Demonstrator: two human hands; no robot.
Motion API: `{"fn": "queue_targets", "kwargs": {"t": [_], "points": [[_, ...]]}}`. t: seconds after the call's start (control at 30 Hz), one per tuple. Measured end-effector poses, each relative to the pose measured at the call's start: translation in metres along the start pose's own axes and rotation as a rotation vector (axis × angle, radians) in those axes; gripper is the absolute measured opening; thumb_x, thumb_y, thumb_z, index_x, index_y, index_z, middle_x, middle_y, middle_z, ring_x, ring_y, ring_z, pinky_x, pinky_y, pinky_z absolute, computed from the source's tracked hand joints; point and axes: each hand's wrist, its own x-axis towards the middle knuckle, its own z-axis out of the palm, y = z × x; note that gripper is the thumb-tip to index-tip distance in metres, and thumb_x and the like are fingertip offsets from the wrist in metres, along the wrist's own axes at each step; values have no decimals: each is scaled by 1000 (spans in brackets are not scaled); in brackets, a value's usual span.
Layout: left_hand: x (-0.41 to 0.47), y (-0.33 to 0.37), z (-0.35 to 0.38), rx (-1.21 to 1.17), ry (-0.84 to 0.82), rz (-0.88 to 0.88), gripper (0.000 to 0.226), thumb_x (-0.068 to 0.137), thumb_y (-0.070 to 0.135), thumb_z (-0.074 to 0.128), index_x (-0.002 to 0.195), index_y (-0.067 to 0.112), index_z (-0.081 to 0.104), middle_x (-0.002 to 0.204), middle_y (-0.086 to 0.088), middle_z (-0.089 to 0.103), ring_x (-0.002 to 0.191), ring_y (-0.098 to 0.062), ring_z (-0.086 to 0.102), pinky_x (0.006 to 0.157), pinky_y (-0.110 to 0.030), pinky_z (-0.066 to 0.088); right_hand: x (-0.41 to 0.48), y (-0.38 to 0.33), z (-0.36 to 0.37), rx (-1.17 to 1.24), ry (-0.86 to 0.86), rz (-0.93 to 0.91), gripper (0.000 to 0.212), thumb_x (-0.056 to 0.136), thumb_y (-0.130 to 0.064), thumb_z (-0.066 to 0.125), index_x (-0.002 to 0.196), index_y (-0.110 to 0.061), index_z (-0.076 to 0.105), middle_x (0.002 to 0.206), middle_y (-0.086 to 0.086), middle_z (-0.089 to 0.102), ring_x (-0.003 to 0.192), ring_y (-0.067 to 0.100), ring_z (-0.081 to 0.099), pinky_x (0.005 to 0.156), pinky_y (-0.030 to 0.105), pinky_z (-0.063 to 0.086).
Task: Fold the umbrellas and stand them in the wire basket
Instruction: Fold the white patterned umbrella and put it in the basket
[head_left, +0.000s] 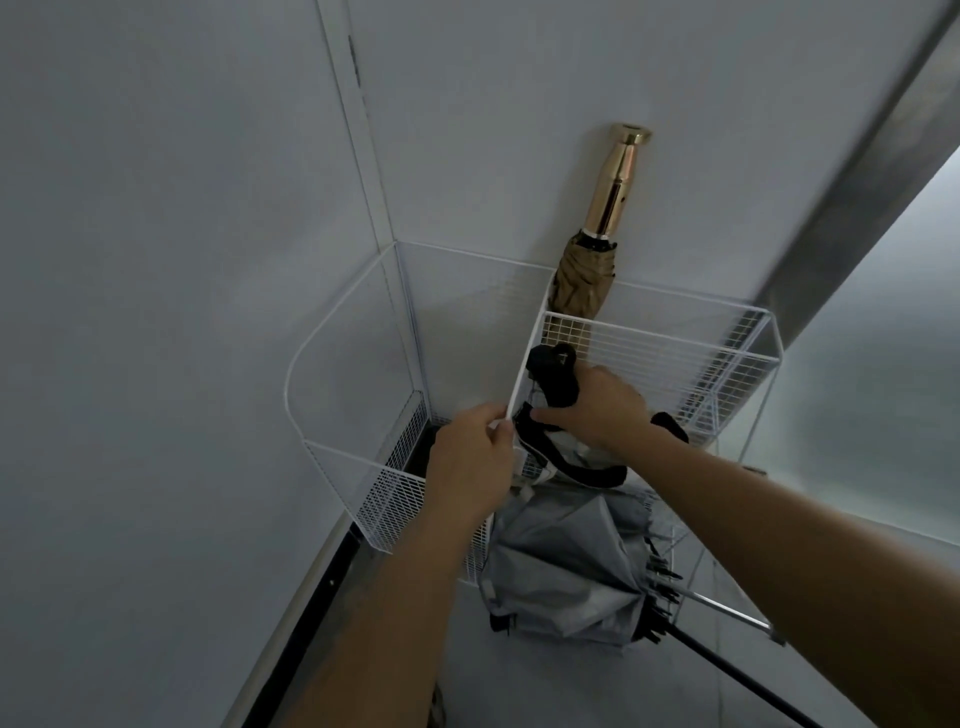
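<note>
- A person's two bare forearms reach down and forward into a corner formed by pale grey walls (182, 260).
- A white wire basket (675, 343) stands on the floor in that corner, divided into compartments by mesh walls.
- A folded tan umbrella (582, 280) stands upright in the compartment at the back of the basket. Its shiny gold handle (618, 176) points up and leans against the back wall.
- The left hand (470, 462) is at the near end of the basket's middle divider. Its thumb and fingers (493, 415) are curled together and pinch the white wire there.
- The right hand (597, 410) is just beside the left, on the other side of the divider. Its fingers are curled over a black and white umbrella (553, 382), whose black handle end pokes up above the hand, inside the basket's near right compartment.
- A black band (587, 470) curves below the right wrist; what it belongs to cannot be told.
- A grey umbrella (561, 571) lies low in front of the basket's near edge, beneath both forearms. Its cloth is loosely collapsed, and its black shaft (737, 675) runs toward the lower right.
- A dark skirting strip (311, 623) runs along the foot of the left wall.
</note>
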Motion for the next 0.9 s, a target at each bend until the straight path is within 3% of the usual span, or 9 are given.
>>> {"fn": "queue_targets", "kwargs": {"t": [0.1,0.3,0.43,0.67,0.8,0.9], "points": [[0,-2,-3,-22,-15,5,23,101,19,52,114,11,69,97,2,67,92,-15,64,86,-31,52,2,4,0,-20,73,-8,44,89,-44,65,120,-15,56,114,12,65,102,33,61,77,36,44],[-2,-2,-5,-39,-31,6,26,102,20,50,119,12,67,106,-4,69,94,-17,64,86,-32,53,-23,39,-41,179,288,92,37,87,-43,66,106,-11,60,100,15,70,86,33,63,68,36,47],[-12,-2,-3,-64,-10,11,25,100,22,53,121,13,66,102,-5,70,86,-16,65,80,-32,55,-54,40,-91,190,375,-5,35,85,-43,70,98,-10,63,90,10,70,82,31,65,73,44,53],[-39,-11,-9,-111,64,25,30,94,18,64,124,12,64,110,-5,68,96,-16,64,84,-27,50,-119,19,-160,242,437,-103,26,80,-34,74,78,-10,62,70,5,64,72,28,62,66,39,48],[-50,-16,-12,-93,-54,17,27,94,22,64,119,13,67,106,-2,72,94,-14,68,86,-34,56,-156,18,-169,421,461,-59,22,78,-25,76,67,-18,58,66,0,64,68,24,63,63,37,47],[-59,-17,-13,-208,-317,38,27,92,12,66,119,17,65,104,-3,72,87,-10,71,76,-27,57,-180,24,-151,536,472,15,23,77,-19,78,65,-21,59,64,-4,64,63,15,61,60,32,43]]}}
